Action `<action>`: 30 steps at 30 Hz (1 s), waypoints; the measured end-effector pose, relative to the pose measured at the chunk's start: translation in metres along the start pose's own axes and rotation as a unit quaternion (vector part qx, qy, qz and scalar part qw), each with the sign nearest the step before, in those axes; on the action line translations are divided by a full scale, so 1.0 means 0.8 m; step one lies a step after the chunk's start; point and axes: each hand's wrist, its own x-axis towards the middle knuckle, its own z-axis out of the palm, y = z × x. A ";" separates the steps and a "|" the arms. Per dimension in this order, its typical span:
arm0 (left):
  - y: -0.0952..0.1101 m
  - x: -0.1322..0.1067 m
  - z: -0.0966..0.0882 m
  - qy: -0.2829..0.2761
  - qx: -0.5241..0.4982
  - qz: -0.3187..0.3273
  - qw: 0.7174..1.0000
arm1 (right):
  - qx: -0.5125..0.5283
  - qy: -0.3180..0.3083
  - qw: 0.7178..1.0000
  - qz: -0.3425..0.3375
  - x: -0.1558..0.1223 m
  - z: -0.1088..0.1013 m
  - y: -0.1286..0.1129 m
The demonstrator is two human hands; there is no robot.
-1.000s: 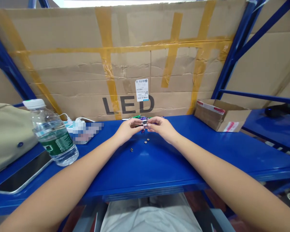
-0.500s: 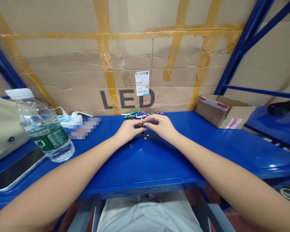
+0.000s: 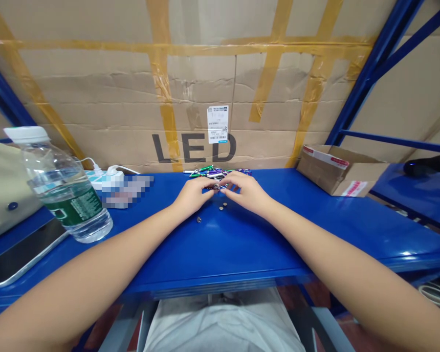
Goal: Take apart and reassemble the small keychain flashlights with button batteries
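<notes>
Both hands meet over the blue tabletop, fingertips close together. Between the thumb and fingers of my left hand is a small round metal part, too small to name further. My right hand is curled in a pinch at the same part, its thumb and fingertips touching it from the right. Two small coin-like discs lie on the table just below my fingers. Another tiny shiny metal piece rests under my left wrist. Behind my fingers lies a pile of slim green, purple and silver metal tubes, partly hidden.
A water bottle and a phone are on the left, near a white power strip and a beige bag. An open cardboard box stands right. A large taped carton forms the back wall.
My fingers have shifted slightly, so the round metal part between them shows more plainly. My right thumb and fingers are a little farther apart. The loose pieces on the table have stayed put.
</notes>
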 end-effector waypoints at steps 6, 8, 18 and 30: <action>-0.007 0.000 0.002 0.009 0.029 0.012 0.999 | -0.040 -0.173 0.979 0.100 -0.004 -0.008 -0.003; -0.007 -0.001 0.005 -0.012 0.018 -0.006 1.000 | -0.035 -0.236 0.963 0.121 -0.005 -0.009 -0.004; -0.011 -0.001 0.014 -0.025 -0.054 -0.049 0.997 | -0.035 -0.067 0.993 0.087 -0.004 -0.002 0.005; -0.001 -0.004 0.011 -0.032 -0.053 0.009 0.998 | -0.006 0.000 0.998 0.063 -0.003 0.004 0.002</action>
